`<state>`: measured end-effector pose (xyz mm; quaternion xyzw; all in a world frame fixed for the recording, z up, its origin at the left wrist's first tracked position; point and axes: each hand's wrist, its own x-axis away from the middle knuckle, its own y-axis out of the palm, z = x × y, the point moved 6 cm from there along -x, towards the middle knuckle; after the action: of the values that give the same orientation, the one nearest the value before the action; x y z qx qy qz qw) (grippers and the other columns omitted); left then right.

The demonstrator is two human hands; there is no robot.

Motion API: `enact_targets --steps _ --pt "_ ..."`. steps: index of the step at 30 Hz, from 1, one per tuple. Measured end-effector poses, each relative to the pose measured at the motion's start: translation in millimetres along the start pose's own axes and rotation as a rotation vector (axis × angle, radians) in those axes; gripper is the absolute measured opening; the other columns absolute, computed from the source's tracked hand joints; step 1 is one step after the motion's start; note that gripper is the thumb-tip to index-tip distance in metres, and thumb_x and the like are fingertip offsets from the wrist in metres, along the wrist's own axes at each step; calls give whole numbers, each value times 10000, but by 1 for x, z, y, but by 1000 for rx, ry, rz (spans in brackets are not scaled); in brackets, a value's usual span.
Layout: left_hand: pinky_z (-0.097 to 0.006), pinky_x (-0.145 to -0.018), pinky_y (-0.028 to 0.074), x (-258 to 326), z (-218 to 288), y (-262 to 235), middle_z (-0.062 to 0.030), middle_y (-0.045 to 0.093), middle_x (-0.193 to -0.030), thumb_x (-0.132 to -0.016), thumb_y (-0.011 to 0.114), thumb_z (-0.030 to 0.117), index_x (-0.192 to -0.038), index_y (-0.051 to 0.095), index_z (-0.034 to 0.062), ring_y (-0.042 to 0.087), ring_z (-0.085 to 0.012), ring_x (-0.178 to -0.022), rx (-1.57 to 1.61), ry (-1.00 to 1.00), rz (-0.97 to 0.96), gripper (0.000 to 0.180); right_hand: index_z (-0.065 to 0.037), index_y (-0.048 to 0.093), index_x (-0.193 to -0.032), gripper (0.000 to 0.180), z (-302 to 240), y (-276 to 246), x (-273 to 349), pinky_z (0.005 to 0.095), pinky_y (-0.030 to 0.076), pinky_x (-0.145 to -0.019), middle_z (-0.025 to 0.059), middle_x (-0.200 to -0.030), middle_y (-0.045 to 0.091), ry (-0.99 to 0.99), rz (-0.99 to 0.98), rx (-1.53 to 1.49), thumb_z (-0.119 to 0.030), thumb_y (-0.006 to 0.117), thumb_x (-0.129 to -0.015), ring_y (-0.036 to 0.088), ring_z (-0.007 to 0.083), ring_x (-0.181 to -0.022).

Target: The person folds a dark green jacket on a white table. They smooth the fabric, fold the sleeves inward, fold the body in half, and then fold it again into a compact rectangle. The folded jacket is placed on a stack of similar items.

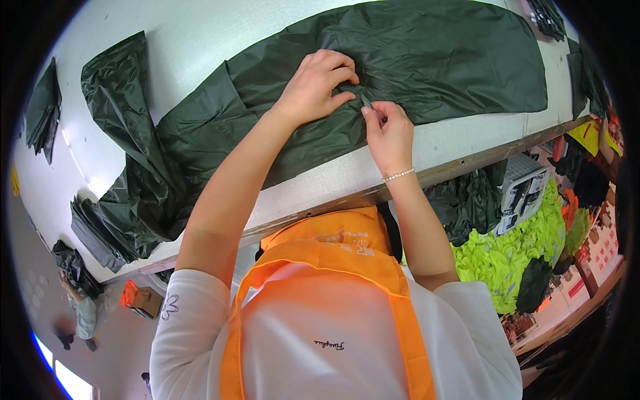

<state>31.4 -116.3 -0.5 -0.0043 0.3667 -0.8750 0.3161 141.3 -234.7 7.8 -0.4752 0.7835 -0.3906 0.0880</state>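
1. Dark green garment lies spread across the white table, reaching from its far right end to the near left edge, where it hangs over.
2. The left hand pinches a fold of the fabric; the right hand, just beside it, grips a small grey tool between its fingertips.
3. One folded dark stack sits at the table's left corner, and another dark piece lies further left.
4. Below the table edge, one heap of bright yellow-green cloth fills the floor at right.
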Motion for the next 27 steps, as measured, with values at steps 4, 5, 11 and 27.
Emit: enact_targets --steps 4,5,11,27 --pt "-371 -897 388 -2 0 0 -15 573 -1011 -661 760 145 -904 691 135 505 -235 -1038 -1 -1 -15 252 19 629 -897 220 3 0 0 348 485 -624 137 -786 609 -5 -6 -72 -181 680 -819 606 266 -678" --pt "-369 -894 387 -2 0 -1 -14 572 -1006 -661 760 143 -905 699 142 504 -233 -1037 1 -3 -21 252 18 630 -904 221 3 -2 1 339 486 -620 134 -787 611 -10 -7 -105 -178 683 -818 607 258 -679" --pt "-369 -893 378 -5 4 0 -10 570 -1003 -672 758 150 -906 708 156 500 -228 -1027 -9 -23 -50 240 25 632 -959 246 5 -21 10 301 488 -627 129 -834 625 -4 -42 -185 -159 698 -809 605 208 -684" --pt "-304 -693 487 5 2 -21 -120 557 -934 -760 661 -4 -792 602 2 585 -259 -781 66 -533 486 67 13 631 -984 220 20 -54 5 256 474 -603 87 -836 600 13 -127 -377 -133 688 -830 569 140 -683"
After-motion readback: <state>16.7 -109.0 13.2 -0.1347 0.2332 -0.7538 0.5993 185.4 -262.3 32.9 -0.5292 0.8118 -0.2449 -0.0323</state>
